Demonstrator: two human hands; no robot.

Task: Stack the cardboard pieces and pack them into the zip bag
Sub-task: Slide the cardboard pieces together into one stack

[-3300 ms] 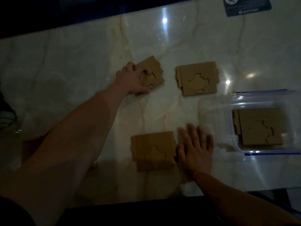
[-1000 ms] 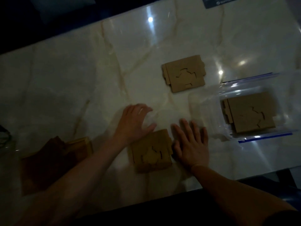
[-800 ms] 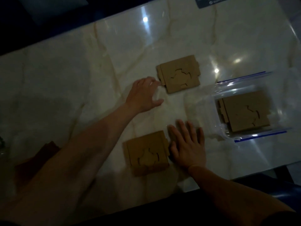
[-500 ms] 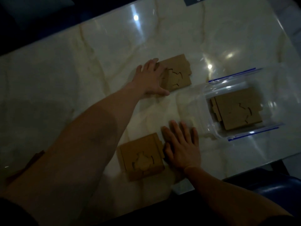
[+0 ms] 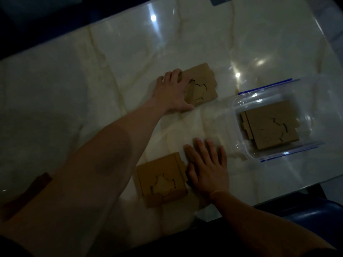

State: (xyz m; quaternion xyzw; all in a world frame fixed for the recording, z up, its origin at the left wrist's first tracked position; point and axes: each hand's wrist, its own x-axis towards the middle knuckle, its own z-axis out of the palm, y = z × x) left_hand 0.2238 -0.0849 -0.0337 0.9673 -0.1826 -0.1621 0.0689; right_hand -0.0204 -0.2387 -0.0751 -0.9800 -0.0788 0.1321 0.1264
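Observation:
The scene is dim. My left hand (image 5: 171, 93) reaches far across the marble table (image 5: 92, 80) and grips the left edge of a brown cardboard piece (image 5: 204, 84), fingers over its top and thumb at its near side. A stack of cardboard pieces (image 5: 161, 179) lies near the front edge. My right hand (image 5: 207, 169) rests flat on the table with fingers spread, touching that stack's right side. A clear zip bag (image 5: 304, 93) with blue zip strips lies at the right, and a cardboard stack inside the bag (image 5: 271, 127) shows through the plastic.
A dark card (image 5: 228, 0) lies at the table's far edge. A brown object (image 5: 27, 193) sits low at the left, partly hidden by my forearm. A blue chair seat (image 5: 315, 212) shows beyond the front right edge.
My left hand set one cardboard piece onto the near stack, then reached out to the far piece and took hold of its left edge. My right hand stayed flat beside the near stack.

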